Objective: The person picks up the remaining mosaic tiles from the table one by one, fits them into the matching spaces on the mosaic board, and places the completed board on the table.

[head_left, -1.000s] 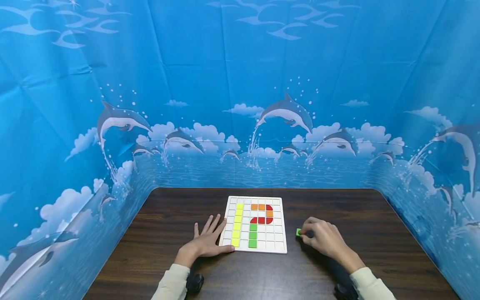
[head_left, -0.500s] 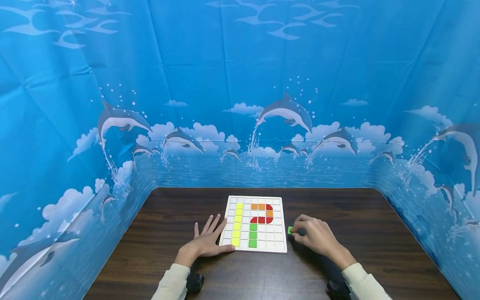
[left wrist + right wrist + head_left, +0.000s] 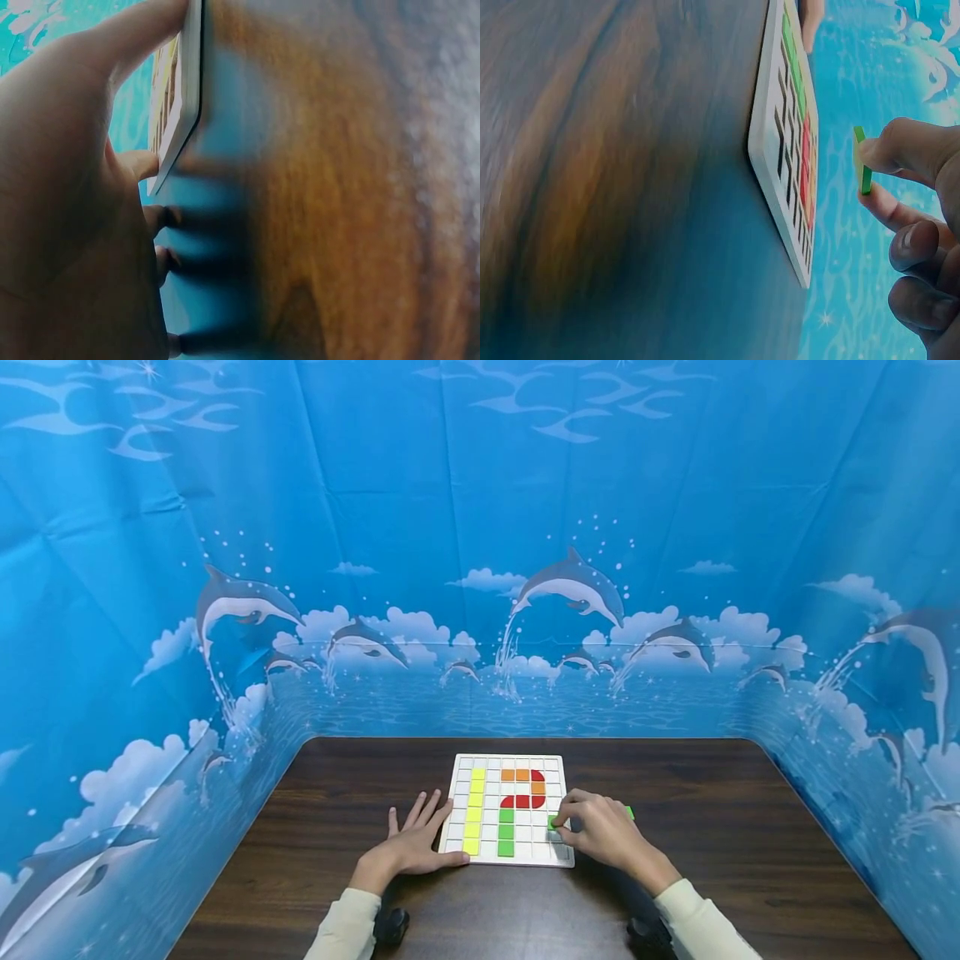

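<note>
A white grid board (image 3: 534,843) lies on the table with coloured tiles set in it. Its tiles form a yellow column (image 3: 474,810), a green column (image 3: 506,832) and a red and orange curve (image 3: 538,788). My left hand (image 3: 411,847) lies with fingers spread at the board's left side, thumb on its near left corner. Over the board's right edge, my right hand (image 3: 606,831) pinches a green tile (image 3: 862,161) between thumb and finger, held above the board in the right wrist view. Another green piece (image 3: 631,812) shows just beyond the right hand, mostly hidden.
The dark wooden table (image 3: 720,827) stretches out on both sides of the board. A blue curtain (image 3: 420,710) printed with dolphins stands around its back and sides.
My right hand has moved left, carrying the green tile from the table to over the board's right edge. A second green piece has come into view behind it. The left hand stays put.
</note>
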`<state>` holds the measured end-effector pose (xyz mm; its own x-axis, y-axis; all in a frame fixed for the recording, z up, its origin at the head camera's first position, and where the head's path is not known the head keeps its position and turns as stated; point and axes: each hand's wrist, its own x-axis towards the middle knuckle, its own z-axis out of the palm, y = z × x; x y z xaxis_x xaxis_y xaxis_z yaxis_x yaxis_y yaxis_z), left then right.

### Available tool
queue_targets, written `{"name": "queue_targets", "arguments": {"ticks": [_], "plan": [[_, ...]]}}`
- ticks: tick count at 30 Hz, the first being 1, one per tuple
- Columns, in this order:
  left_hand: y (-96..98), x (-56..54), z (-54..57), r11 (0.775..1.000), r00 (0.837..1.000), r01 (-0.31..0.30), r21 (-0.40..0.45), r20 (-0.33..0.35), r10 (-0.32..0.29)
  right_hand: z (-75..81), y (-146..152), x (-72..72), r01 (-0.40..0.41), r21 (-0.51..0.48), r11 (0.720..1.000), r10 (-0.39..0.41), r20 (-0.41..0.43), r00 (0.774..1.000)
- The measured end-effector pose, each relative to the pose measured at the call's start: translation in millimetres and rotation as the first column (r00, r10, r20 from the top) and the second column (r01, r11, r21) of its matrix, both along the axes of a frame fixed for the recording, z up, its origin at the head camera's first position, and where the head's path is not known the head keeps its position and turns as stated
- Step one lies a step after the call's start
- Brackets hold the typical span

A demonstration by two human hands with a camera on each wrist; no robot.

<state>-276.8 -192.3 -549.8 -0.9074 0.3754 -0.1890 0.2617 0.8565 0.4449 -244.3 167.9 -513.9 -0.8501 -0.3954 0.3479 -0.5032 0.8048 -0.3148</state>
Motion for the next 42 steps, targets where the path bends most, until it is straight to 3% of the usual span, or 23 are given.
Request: {"name": "queue_targets", "arguments": {"ticks": [9,15,23,31,39,42], "plan": [[-0.5,-1.4,-2.5,1.0,1.0,0.012,0.009,-0.007,-0.012,-5.6,-22,-2.4,-0.072,-0.001,0.997,0.072,0.031,0.997],[-0.6,-1.7,-4.3,1.0,1.0,0.009,-0.001,-0.004,-0.009,-6.7,-33,-4.3,-0.072,0.006,0.997,0.072,0.035,0.997],[3.4,5.7,12.5,1.0,1.0,-0.001,-0.025,0.01,0.001,-10.6,-41,-4.0,-0.116,0.001,0.993,0.115,0.03,0.993],[1.0,5.5,6.6,1.0,1.0,0.005,0.02,-0.007,-0.005,-17.7,-45,-1.7,-0.142,0.029,0.989,0.14,0.064,0.988],[3.6,6.1,12.9,0.999,1.0,-0.006,-0.046,0.006,0.006,-18.2,-46,-2.7,-0.159,0.03,0.987,0.155,0.094,0.983],[2.8,4.2,7.4,0.998,1.0,-0.01,-0.057,0.006,0.011,-16.0,-46,-3.1,-0.177,0.031,0.984,0.172,0.123,0.977]]}}
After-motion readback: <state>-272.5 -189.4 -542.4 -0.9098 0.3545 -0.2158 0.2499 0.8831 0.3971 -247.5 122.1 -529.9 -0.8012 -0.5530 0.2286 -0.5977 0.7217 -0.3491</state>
